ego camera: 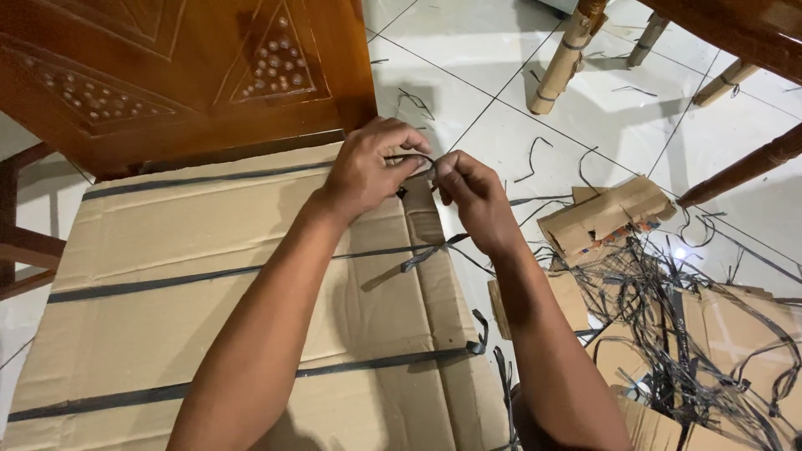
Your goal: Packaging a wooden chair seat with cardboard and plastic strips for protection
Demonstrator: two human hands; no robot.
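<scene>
A large flat cardboard-wrapped bundle [209, 292] lies in front of me, bound by several black plastic straps [200, 273]. My left hand [368, 167] and my right hand [472, 188] meet at its far right corner. Both pinch the thin black strap end [418, 159] between fingers and thumbs, drawn tight between them. A tied strap knot [430, 253] sits lower on the right edge, with another strap end at the edge below it [478, 338].
A carved brown wooden panel [184, 75] stands behind the bundle. Cardboard scraps [601, 221] and a tangle of cut black straps [693, 334] litter the white tiled floor at right. Wooden furniture legs [564, 63] rise at the top right.
</scene>
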